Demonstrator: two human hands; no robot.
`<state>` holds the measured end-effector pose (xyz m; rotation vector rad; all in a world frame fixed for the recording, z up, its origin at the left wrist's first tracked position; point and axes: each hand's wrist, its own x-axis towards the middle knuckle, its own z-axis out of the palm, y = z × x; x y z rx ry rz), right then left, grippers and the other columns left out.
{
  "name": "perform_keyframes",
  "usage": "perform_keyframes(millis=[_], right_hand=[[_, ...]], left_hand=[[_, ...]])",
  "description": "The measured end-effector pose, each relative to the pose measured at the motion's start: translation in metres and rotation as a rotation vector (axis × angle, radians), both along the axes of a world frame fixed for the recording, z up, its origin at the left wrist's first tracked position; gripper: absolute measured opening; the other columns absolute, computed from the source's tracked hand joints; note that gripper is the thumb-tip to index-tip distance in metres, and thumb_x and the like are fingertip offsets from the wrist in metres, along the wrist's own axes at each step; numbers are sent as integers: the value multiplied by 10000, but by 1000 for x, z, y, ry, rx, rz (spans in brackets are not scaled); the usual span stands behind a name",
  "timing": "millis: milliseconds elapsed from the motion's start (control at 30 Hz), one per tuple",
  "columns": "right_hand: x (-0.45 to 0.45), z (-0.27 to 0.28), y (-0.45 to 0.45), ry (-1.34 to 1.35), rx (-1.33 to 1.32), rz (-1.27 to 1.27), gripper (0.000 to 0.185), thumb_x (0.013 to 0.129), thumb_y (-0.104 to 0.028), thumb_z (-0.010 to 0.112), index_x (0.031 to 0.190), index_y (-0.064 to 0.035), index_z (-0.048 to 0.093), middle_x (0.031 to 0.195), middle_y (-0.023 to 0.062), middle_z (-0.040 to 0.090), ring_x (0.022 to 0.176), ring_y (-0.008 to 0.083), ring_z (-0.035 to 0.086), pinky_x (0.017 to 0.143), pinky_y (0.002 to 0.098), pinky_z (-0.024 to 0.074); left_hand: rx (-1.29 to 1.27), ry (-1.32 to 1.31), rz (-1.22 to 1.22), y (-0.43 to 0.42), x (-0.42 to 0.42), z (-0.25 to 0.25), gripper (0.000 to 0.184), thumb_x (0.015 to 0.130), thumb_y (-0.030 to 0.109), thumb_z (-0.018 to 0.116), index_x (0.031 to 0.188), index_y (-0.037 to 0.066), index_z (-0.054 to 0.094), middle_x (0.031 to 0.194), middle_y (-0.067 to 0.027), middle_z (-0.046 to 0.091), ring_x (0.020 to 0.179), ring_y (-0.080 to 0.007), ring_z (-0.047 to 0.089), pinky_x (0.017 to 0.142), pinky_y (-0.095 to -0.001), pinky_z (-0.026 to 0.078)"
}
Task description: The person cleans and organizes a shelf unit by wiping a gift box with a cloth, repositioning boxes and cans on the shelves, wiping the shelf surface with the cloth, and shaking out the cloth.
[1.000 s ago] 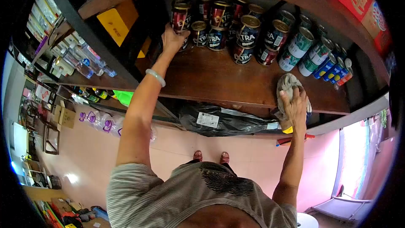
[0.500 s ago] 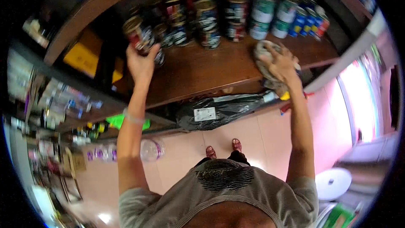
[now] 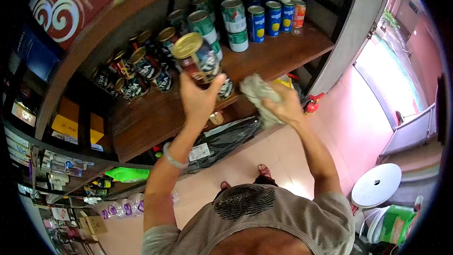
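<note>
Gold-topped can [image 3: 197,56] in left hand [image 3: 198,98], grey cloth [image 3: 256,93] in right hand [image 3: 285,106], by a wooden shelf [image 3: 271,56]

Near the centre of my view I see a red-and-dark can [image 3: 202,61], gold top uppermost, leaning toward the upper left. Just below it, a dark can with white lettering [image 3: 227,89] shows partly hidden. Right of centre, I make out a crumpled, greyish cloth [image 3: 255,90] drooping downward.
</note>
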<state>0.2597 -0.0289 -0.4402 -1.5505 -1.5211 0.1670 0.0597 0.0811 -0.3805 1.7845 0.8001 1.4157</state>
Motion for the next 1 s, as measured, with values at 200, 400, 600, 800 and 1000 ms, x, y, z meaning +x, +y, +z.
perform_keyframes(millis=[200, 400, 600, 800, 1000], right_hand=[[114, -4, -113, 572, -231, -253, 391, 758, -145, 609, 1107, 24, 564, 897, 105, 640, 772, 183, 598, 719, 286, 474], [154, -16, -170, 762, -170, -419, 282, 763, -102, 586, 1011, 31, 606, 797, 66, 625, 692, 128, 563, 671, 271, 465], [174, -47, -188, 791, -176, -419, 308, 764, -114, 617, 1032, 36, 599, 835, 71, 625, 720, 128, 563, 679, 268, 464], [166, -42, -156, 864, -243, -259, 321, 762, -123, 627, 1040, 33, 597, 872, 76, 626, 766, 135, 561, 720, 281, 457], [135, -59, -87, 787, -240, -47, 326, 766, -95, 619, 1071, 18, 594, 911, 74, 627, 825, 142, 554, 783, 285, 433]], left_hand=[[3, -35, 65, 6, 143, -25, 548, 643, 201, 778, 1025, -24, 456, 927, -172, 604, 822, -255, 600, 739, -356, 469], [20, 35, 106, 27, 223, -41, 582, 635, 243, 768, 1022, -23, 424, 939, -235, 600, 856, -377, 599, 755, -413, 468], [50, 93, 143, 36, 257, -34, 598, 639, 244, 758, 1058, -21, 422, 957, -231, 594, 871, -385, 590, 759, -419, 466], [-11, 83, 99, 34, 253, -38, 632, 635, 256, 765, 1086, -16, 415, 972, -226, 594, 893, -379, 589, 768, -415, 468], [-35, 159, 93, 47, 253, -63, 1093, 628, 405, 774, 1351, -67, 104, 1226, -291, 439, 1085, -412, 483, 929, -426, 392]])
